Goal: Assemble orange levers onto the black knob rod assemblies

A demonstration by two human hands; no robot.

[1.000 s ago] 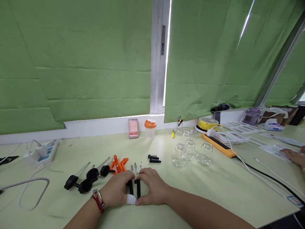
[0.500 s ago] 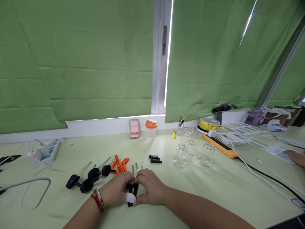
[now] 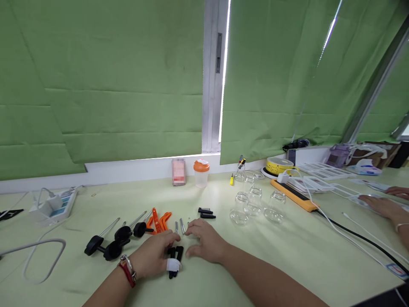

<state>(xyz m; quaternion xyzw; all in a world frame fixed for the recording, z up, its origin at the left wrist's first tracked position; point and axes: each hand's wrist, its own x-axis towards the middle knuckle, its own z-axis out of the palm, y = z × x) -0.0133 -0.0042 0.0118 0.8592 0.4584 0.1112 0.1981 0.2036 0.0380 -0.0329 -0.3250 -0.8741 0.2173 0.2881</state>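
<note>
The right hand (image 3: 207, 241) has moved off to the right since half a second ago, its fingers loosely parted and holding nothing. The left hand (image 3: 153, 256) stays half curled over the two black pieces (image 3: 179, 252), its thumb (wrapped in white tape (image 3: 173, 265)) lying across them; whether it grips them cannot be told. The pieces lie side by side on the table (image 3: 204, 290), just below two metal pins (image 3: 182, 226); a second ago they stood farther apart. At far right, two hands of a co-worker (image 3: 380, 205) now show, where one did half a second ago. The print on the pink box (image 3: 178, 172) is pixelated; the sticker (image 3: 396, 269) at lower right is too small to read.
</note>
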